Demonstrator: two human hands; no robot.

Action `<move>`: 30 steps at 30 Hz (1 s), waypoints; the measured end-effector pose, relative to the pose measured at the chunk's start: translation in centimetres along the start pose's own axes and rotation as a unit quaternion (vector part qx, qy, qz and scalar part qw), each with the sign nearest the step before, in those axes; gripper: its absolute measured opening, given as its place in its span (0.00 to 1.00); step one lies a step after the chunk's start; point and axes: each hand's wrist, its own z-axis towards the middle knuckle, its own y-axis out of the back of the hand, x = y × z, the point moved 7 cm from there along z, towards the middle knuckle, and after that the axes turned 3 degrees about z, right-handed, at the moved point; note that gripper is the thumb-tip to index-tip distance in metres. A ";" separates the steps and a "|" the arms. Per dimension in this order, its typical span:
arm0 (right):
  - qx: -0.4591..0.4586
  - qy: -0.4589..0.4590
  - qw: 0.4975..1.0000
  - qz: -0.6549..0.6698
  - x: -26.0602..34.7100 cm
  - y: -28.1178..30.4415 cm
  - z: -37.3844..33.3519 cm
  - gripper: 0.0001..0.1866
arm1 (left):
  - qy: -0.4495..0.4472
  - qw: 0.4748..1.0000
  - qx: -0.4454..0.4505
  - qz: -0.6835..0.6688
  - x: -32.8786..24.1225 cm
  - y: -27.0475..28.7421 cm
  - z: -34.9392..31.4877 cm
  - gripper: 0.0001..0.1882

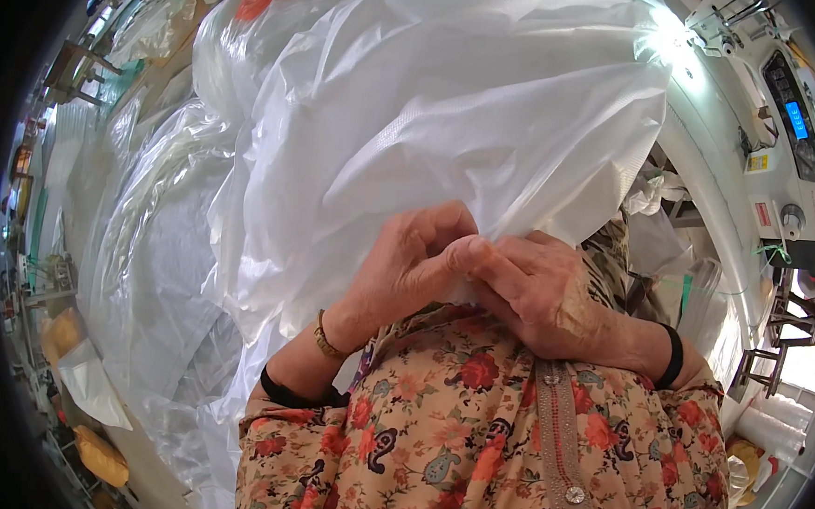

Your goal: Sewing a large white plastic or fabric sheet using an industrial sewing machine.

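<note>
With the left hand [416, 260] and right hand [545, 300] meeting at the dial's centre, the plastic sheet [435, 107] spreads towards 12 o'clock. Right of it, the sewing machine [774, 184] stands at 2, its lamp [674, 42] at 1. Plastic film [150, 267] lies at 9, a packet [101, 457] beyond at 8, a roll [775, 426] at 4.

looks like a broad white sheet [454, 99] of thin, faintly woven plastic, glossy in places. spreads out left of the sewing machine [781, 165], reaching close to its brightly lit end. lies rumpled in loose folds, pinched together at the near edge, well apart from the machine.
</note>
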 end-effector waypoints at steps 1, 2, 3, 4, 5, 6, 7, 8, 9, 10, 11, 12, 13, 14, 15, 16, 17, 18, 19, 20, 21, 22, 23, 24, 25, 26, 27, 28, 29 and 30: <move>-0.025 0.009 1.000 -0.001 0.0 0.0 -0.1 0.08 | -0.005 0.999 0.003 -0.045 0.0 -0.1 0.3 0.21; -0.050 0.019 0.999 -0.002 0.1 0.1 -0.3 0.08 | -0.004 0.999 0.005 -0.044 0.1 -0.2 0.7 0.21; -0.051 0.018 0.999 -0.002 0.0 0.2 -0.3 0.08 | 0.008 1.000 0.006 -0.020 0.4 -0.4 1.0 0.20; -0.034 0.024 0.999 -0.008 0.0 0.1 -0.3 0.08 | 0.021 1.000 0.007 0.005 0.6 -0.4 1.1 0.19; -0.017 0.031 0.999 -0.015 0.1 0.0 -0.3 0.08 | 0.022 1.000 0.007 0.006 0.4 -0.4 1.2 0.19; -0.018 0.029 0.999 -0.015 0.0 0.0 -0.3 0.08 | 0.020 0.999 0.011 0.031 -0.1 -0.3 1.4 0.19; -0.021 0.034 0.999 -0.016 0.1 0.0 -0.3 0.08 | 0.019 0.998 0.014 0.055 -0.4 -0.3 1.5 0.19; -0.024 0.039 0.999 -0.017 0.1 0.0 -0.3 0.08 | 0.019 0.998 0.015 0.056 -0.4 -0.3 1.6 0.19; -0.026 0.037 0.999 -0.019 0.1 0.2 -0.4 0.08 | 0.010 0.996 0.007 0.086 -0.6 -0.2 1.8 0.17; -0.017 0.042 0.999 -0.019 0.2 0.3 -0.3 0.08 | 0.001 0.993 -0.001 0.116 -0.8 0.0 1.9 0.16; -0.008 0.046 0.999 -0.018 0.3 0.3 -0.4 0.08 | -0.001 0.993 0.001 0.117 -0.8 0.1 1.9 0.16; -0.010 0.045 0.999 -0.019 0.2 0.2 -0.4 0.08 | 0.002 0.992 0.014 0.128 -0.8 0.1 1.9 0.15; -0.021 0.045 0.999 -0.016 0.1 0.1 -0.4 0.09 | 0.005 0.990 0.028 0.138 -0.7 0.1 1.9 0.13; -0.031 0.045 0.998 -0.012 0.0 0.2 -0.5 0.09 | 0.004 0.990 0.030 0.140 -0.9 0.3 1.8 0.13; -0.035 0.044 0.998 -0.015 0.1 0.3 -0.6 0.09 | 0.007 0.991 0.035 0.128 -1.2 0.3 1.7 0.12; -0.037 0.039 0.998 -0.009 0.1 0.6 -0.6 0.09 | 0.009 0.992 0.040 0.116 -1.4 0.2 1.6 0.11; -0.040 0.035 0.999 -0.003 0.1 0.7 -0.7 0.10 | 0.006 0.992 0.042 0.118 -1.4 0.2 1.5 0.11; -0.041 0.035 0.999 -0.003 0.1 0.7 -0.7 0.10 | -0.013 0.992 0.040 0.120 -1.7 0.2 1.2 0.11; -0.040 0.043 0.998 -0.003 0.2 0.7 -0.8 0.11 | -0.033 0.991 0.037 0.121 -1.9 0.3 1.1 0.10; -0.039 0.050 0.998 -0.005 0.2 0.7 -0.8 0.12 | -0.034 0.991 0.037 0.122 -1.7 0.5 1.2 0.10; -0.039 0.051 0.998 -0.005 0.2 0.7 -0.9 0.12 | -0.004 0.997 0.034 0.069 -1.1 0.9 1.3 0.10; -0.038 0.056 0.998 0.000 0.2 0.6 -0.9 0.12 | 0.026 0.999 0.030 0.015 -0.5 1.1 1.3 0.10; -0.036 0.062 0.997 0.005 0.2 0.6 -1.0 0.12 | 0.025 0.999 0.030 0.015 -0.3 1.2 1.3 0.10; -0.036 0.063 0.997 0.005 0.3 0.7 -1.0 0.12 | 0.028 0.999 0.021 0.006 0.0 1.3 1.2 0.10; -0.061 0.062 0.996 0.033 0.3 1.3 -1.2 0.12 | 0.031 0.999 0.013 -0.004 0.0 1.5 1.1 0.09; -0.085 0.061 0.993 0.061 0.3 1.7 -1.3 0.12 | 0.031 0.999 0.012 -0.004 -0.3 1.4 0.9 0.09; -0.087 0.059 0.993 0.059 0.4 1.7 -1.3 0.12 | 0.046 0.998 0.020 0.026 -1.0 1.2 0.8 0.09; -0.094 0.053 0.993 0.045 0.5 1.8 -1.2 0.11 | 0.061 0.996 0.028 0.057 -1.2 0.9 0.6 0.09; -0.102 0.046 0.993 0.032 0.6 1.9 -1.1 0.11 | 0.059 0.996 0.031 0.057 -1.1 0.8 0.5 0.09; -0.104 0.046 0.993 0.029 0.6 1.9 -1.0 0.11 | 0.033 0.997 0.037 0.057 -1.1 0.5 0.5 0.09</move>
